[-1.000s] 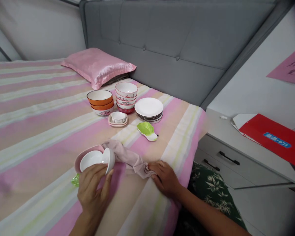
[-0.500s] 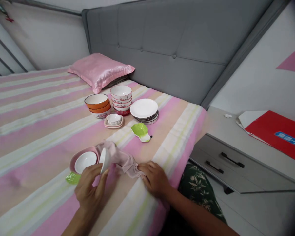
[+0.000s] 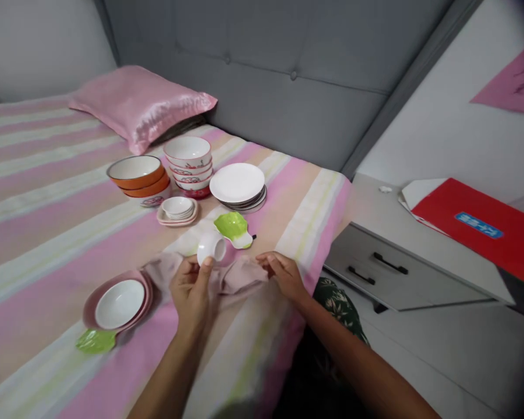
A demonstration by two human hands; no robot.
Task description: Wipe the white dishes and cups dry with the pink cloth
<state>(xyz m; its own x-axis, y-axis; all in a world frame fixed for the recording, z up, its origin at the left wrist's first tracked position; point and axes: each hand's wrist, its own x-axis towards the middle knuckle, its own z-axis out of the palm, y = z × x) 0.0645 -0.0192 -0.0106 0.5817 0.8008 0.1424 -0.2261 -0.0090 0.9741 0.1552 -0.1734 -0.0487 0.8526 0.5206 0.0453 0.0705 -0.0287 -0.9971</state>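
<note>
Head view — left hand pinches small bowl; right hand pinches cloth; green dish, plates beyond.

Cloth partly hidden behind the left hand, pink note cropped at right.

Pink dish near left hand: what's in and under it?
In the dish: a small white bowl, hiding the bottom. Under: what looks like another pink rim, plus a green leaf-shaped piece; rest covered.
</note>
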